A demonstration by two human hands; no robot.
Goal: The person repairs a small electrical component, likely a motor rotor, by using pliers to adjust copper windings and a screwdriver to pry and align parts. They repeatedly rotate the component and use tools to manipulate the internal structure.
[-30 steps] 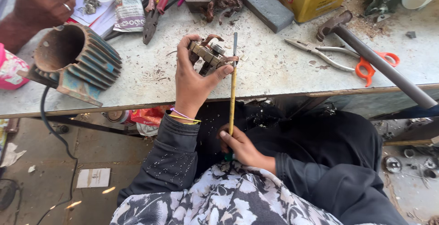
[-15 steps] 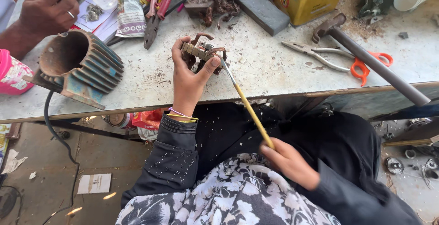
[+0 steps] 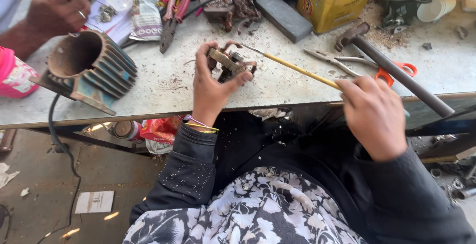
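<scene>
Our left hand [image 3: 212,86] clamps the small metal part [image 3: 229,61] just above the workbench [image 3: 163,83]; our right hand [image 3: 375,115] grips the yellow-handled screwdriver [image 3: 297,68], tip against it. A slip could jab our fingers

Finned cylinder [image 3: 94,65] left; yellow tin [image 3: 333,3], hammer [image 3: 391,68], scissors [image 3: 367,65] right.
</scene>
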